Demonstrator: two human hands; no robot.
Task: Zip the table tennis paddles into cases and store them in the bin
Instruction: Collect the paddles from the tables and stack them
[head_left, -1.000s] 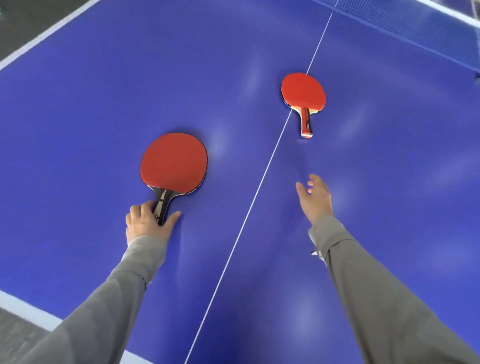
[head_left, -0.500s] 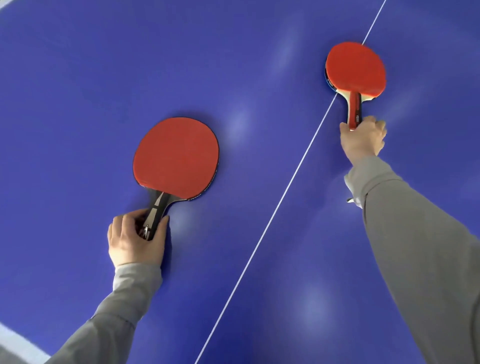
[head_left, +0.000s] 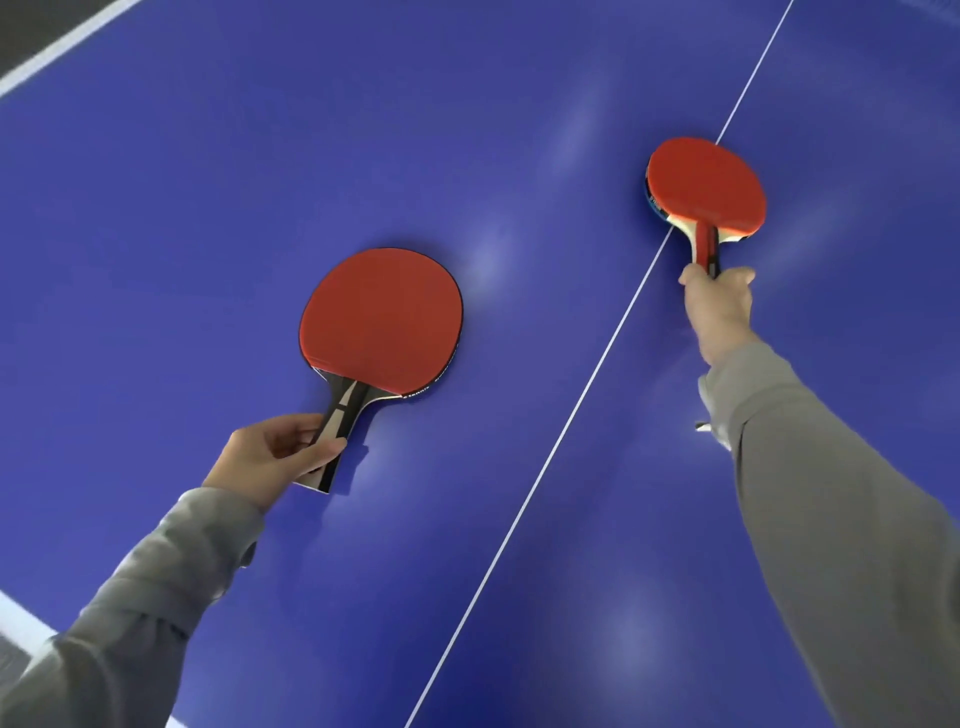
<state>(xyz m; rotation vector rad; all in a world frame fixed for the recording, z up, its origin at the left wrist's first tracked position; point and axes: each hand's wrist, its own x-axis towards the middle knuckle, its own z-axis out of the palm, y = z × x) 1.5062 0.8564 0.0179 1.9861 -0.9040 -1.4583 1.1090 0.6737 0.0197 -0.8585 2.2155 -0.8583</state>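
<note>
Head view: two red paddles on the blue counter (head_left: 182, 234), one per hand. Left hand (head_left: 270, 457) curled round the black-striped handle of the near paddle (head_left: 382, 322); blade lying ahead and slightly right of the fingers (head_left: 332, 448), long axis running away from the wrist. Right hand (head_left: 719, 306) clamped on the red handle of the far paddle (head_left: 706, 187), blade straight ahead across the white centre line (head_left: 571, 426). Both handles already in grip, so probably lifting next. No cases or bin in view.
</note>
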